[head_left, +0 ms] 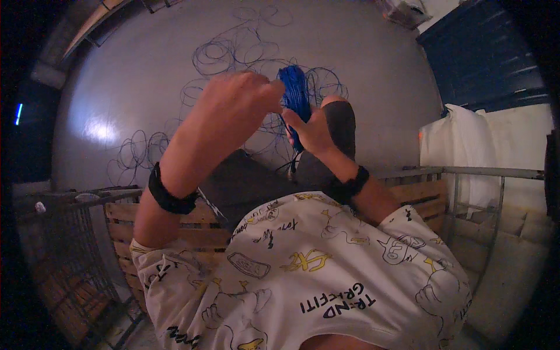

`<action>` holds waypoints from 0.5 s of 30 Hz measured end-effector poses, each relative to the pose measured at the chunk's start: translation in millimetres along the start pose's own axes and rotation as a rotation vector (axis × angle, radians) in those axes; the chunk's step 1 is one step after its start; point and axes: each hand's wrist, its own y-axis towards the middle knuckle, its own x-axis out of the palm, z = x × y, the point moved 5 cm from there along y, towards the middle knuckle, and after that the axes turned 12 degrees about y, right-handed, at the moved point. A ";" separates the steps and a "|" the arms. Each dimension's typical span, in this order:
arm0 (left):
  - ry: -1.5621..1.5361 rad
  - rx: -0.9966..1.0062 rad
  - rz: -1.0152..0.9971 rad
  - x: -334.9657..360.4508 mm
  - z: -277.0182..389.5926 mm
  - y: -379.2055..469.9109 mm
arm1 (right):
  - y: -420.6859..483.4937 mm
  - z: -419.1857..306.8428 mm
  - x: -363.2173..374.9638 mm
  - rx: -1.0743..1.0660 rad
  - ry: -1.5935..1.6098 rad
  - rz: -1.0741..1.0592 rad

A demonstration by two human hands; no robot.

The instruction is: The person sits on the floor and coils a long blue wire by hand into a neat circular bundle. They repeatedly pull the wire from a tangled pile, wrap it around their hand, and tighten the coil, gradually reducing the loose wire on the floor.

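A thick, elongated bundle of blue cord or thin wire (294,89) is held up over my lap, its strands running lengthwise. My right hand (313,131) grips its lower part, thumb laid across the front. At the upper left side of the bundle, my left hand (245,98) is curled closed on the cord; its fingertips are mostly hidden. Loose loops of thin cord (214,57) lie tangled on the grey floor (376,57) beyond my hands. Dark strands hang below the bundle between my legs.
I sit on a slatted wooden seat (124,229) with metal rails (477,171) at the sides. More cord coils (135,153) lie on the floor at left. White sacks (470,135) stand at right, near a dark blue panel (481,57). A wire-mesh frame (83,249) is at lower left.
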 end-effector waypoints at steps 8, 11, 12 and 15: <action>-0.030 0.124 -0.202 30.9 -46.0 34.4 | -29.0 -0.2 18.4 -0.052 -0.418 -0.018; -0.172 0.144 -0.340 28.7 -55.9 34.9 | -30.8 -5.1 34.8 0.020 -0.622 -0.026; -0.203 0.137 -0.301 24.0 -57.2 36.1 | -32.4 -3.8 36.0 0.151 -0.612 -0.032; -0.262 0.130 -0.326 19.0 -56.9 37.0 | -41.7 -22.2 48.3 0.133 -0.356 -0.157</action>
